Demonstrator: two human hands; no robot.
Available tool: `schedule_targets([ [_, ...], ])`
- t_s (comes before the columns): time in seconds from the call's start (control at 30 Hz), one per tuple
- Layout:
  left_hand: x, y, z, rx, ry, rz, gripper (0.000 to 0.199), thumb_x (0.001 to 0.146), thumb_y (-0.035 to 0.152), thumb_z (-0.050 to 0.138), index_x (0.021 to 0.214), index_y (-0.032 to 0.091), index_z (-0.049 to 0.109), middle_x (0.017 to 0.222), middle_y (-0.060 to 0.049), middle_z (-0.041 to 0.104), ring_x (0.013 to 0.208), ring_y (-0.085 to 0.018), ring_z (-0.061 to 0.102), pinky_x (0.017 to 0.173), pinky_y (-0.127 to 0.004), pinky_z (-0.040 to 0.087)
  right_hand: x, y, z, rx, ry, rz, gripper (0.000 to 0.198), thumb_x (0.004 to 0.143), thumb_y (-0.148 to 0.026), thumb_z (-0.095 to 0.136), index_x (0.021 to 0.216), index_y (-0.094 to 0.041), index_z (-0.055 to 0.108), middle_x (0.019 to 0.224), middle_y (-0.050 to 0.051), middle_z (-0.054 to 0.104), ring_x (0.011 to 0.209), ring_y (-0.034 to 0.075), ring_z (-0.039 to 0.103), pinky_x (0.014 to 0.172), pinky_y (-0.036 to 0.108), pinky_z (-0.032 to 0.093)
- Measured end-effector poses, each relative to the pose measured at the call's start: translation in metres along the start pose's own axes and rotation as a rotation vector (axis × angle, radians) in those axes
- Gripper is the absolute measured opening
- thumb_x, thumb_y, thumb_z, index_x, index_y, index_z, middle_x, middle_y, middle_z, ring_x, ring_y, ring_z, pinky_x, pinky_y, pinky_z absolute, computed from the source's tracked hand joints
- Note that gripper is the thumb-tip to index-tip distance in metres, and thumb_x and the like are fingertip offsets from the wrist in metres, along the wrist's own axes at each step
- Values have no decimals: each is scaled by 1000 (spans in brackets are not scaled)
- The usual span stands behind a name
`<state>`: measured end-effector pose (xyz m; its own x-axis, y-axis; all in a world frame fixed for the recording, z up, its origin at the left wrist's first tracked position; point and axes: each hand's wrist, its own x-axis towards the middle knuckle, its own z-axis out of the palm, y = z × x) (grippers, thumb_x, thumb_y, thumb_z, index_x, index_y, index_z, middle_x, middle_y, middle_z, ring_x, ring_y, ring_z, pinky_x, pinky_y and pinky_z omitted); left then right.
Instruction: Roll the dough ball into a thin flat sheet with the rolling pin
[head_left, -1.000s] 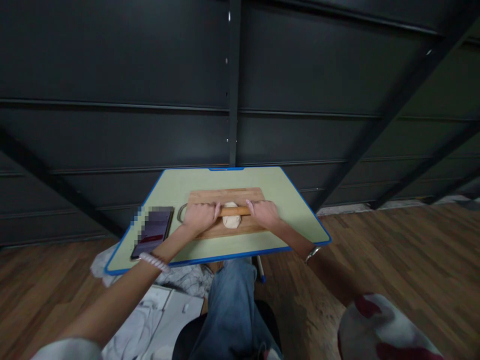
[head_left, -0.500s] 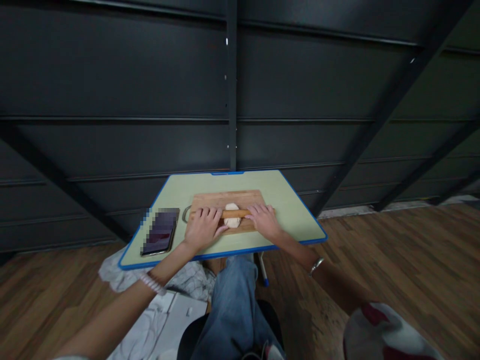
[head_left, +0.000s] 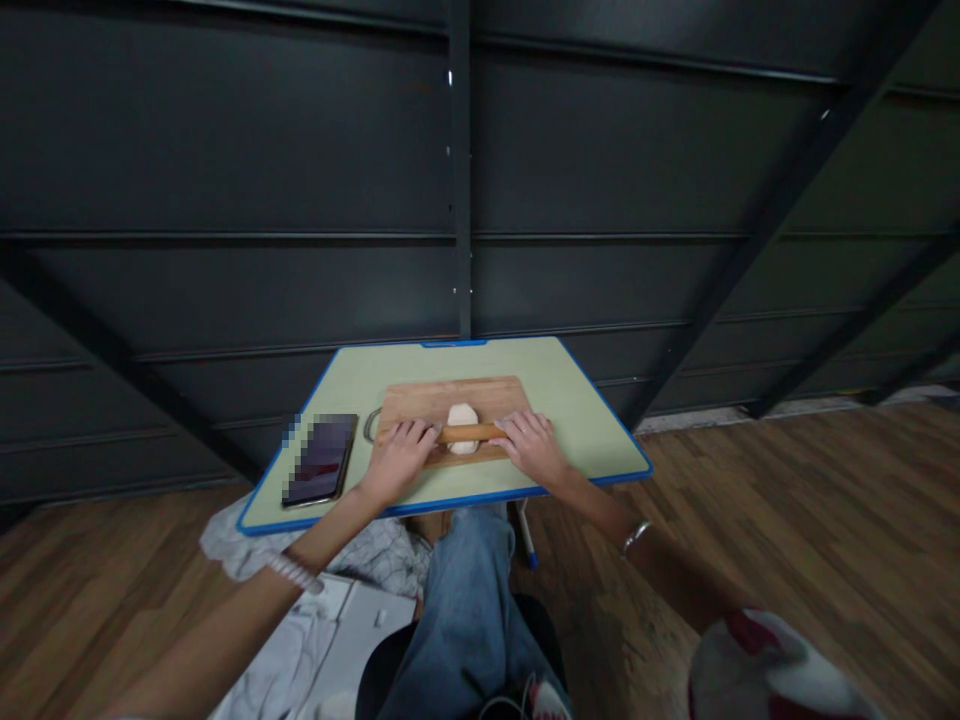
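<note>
A wooden rolling pin [head_left: 471, 433] lies crosswise over a flattened piece of pale dough [head_left: 463, 414]. Dough shows on both the far and near sides of the pin. Beneath them is a wooden cutting board [head_left: 420, 398] with a metal handle at its left. My left hand [head_left: 399, 458] is closed over the pin's left end, and my right hand [head_left: 531, 446] grips its right end. The fingers hide both tips of the pin.
The small pale-green table [head_left: 585, 430] has a blue edge. A phone [head_left: 324, 460], partly pixelated, lies left of the board. Below the table are my jeans-clad legs [head_left: 465, 620], white cloth and a white box [head_left: 367, 620]. A dark panelled wall [head_left: 300, 150] stands behind.
The rolling pin has shifted slightly toward me over the dough, with both hands still on it. My left thumb has drawn in closer to the pin.
</note>
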<state>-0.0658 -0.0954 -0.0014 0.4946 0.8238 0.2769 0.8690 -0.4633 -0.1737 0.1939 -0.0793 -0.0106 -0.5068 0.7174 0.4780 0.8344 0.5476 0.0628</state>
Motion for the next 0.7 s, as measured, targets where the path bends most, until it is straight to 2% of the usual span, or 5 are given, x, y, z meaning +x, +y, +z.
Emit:
schedule_targets([
  [0.13, -1, 7, -4, 28, 4, -11, 31, 89, 18, 35, 115, 17, 53, 107, -13, 57, 96, -26, 53, 83, -39, 39, -1, -1, -1, -46, -29, 4, 32, 92, -42, 46, 108, -18, 59, 103, 11, 62, 97, 25, 50, 83, 36, 33],
  [0.27, 6, 12, -17, 25, -23, -66, 34, 92, 33, 30, 105, 15, 56, 99, -14, 60, 94, -27, 55, 80, -39, 40, 10, -4, -11, -85, -123, -15, 33, 92, -43, 46, 105, -15, 58, 100, 12, 63, 95, 25, 53, 81, 35, 36],
  [0.5, 49, -4, -29, -85, -300, -136, 62, 92, 48, 11, 103, 14, 62, 91, -15, 68, 81, -27, 64, 72, -37, 42, 42, 2, -16, -80, -430, 82, 48, 96, -49, 24, 109, -17, 57, 94, 12, 68, 82, 23, 65, 70, 31, 44],
  [0.63, 70, -20, -18, -171, -373, -111, 65, 92, 44, 8, 96, 11, 65, 95, -18, 68, 89, -28, 63, 76, -37, 43, 60, 16, -13, -60, -494, -40, 51, 98, -41, 18, 116, -16, 58, 94, 14, 69, 87, 25, 65, 75, 34, 44],
  [0.7, 76, -28, -13, -308, -419, -83, 64, 92, 45, 9, 94, 12, 64, 89, -16, 68, 82, -25, 63, 72, -35, 44, 71, 24, -11, 2, -500, -132, 47, 99, -36, 21, 124, -16, 55, 101, 14, 68, 94, 24, 63, 80, 33, 43],
])
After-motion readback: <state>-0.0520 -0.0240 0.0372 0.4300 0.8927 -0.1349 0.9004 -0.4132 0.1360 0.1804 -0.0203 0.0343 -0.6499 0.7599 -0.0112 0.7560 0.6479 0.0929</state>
